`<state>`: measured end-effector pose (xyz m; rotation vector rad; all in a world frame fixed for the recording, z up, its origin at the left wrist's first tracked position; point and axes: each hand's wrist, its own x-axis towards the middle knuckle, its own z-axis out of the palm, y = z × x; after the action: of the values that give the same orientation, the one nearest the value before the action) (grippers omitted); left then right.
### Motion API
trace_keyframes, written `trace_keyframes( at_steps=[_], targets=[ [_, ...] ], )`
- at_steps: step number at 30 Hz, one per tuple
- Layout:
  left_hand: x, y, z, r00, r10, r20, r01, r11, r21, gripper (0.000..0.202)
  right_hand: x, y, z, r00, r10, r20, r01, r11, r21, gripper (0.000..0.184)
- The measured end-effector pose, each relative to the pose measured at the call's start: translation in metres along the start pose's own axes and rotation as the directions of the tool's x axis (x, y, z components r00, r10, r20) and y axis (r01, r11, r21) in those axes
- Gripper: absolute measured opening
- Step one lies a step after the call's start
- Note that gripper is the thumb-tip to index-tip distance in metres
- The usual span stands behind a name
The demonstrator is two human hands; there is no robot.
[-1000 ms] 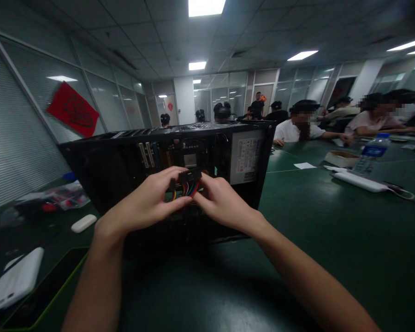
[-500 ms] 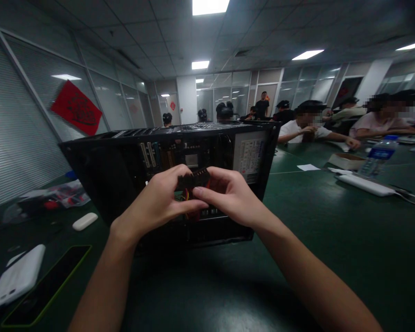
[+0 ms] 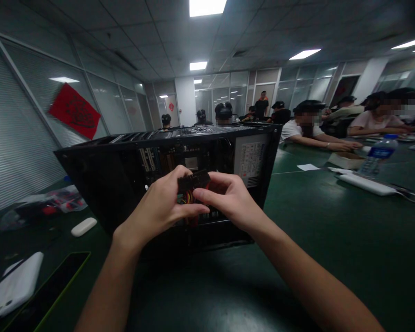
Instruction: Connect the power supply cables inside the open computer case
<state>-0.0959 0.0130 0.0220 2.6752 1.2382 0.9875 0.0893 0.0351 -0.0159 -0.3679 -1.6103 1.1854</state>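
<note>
Both hands are in front of the open side of a black computer case [image 3: 90, 184] that stands on the table. Between them is a black power cable connector [image 3: 195, 180] with red and yellow wires hanging below it. My right hand [image 3: 230, 196] pinches its right end between thumb and fingers. At the left end, my left hand [image 3: 161, 198] has its curled fingers on the connector, the thumb stretched out beneath. Behind, inside the case, are a motherboard [image 3: 192, 163] with slots and a labelled power supply [image 3: 251, 159]. The fingertips behind the connector are hidden.
On the green table [image 3: 318, 230] at left lie a white phone [image 3: 19, 286], a dark green-edged slab [image 3: 51, 290], a white oval object [image 3: 84, 227] and plastic bags [image 3: 55, 203]. At right are a power strip [image 3: 364, 183], a water bottle [image 3: 380, 154] and an open box [image 3: 346, 160]. Several people sit beyond.
Both hands keep hold of the connector, which has tilted slightly. My left thumb has shifted a little lower, away from the right thumb. The view has moved slightly. A person at right has lowered their hands.
</note>
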Motion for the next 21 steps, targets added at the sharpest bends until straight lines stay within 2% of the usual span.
trace_keyframes(
  at_steps=[10, 15, 21],
  targets=[
    [0.003, -0.003, 0.003, 0.994, -0.094, 0.053, 0.094, 0.995, 0.014, 0.052, 0.002, 0.007, 0.004, 0.995, -0.009, -0.101, 0.003, 0.999, -0.052, 0.020],
    [0.003, 0.000, 0.006, 0.990, -0.142, 0.019, 0.136, 0.974, 0.183, 0.057, 0.004, 0.011, 0.007, 0.993, -0.001, -0.119, -0.006, 0.998, -0.065, 0.025],
    [0.001, 0.012, 0.012, 0.974, -0.225, 0.030, 0.201, 0.916, 0.347, 0.062, 0.004, 0.016, 0.007, 0.994, 0.016, -0.108, -0.021, 0.999, -0.047, 0.026]
  ],
)
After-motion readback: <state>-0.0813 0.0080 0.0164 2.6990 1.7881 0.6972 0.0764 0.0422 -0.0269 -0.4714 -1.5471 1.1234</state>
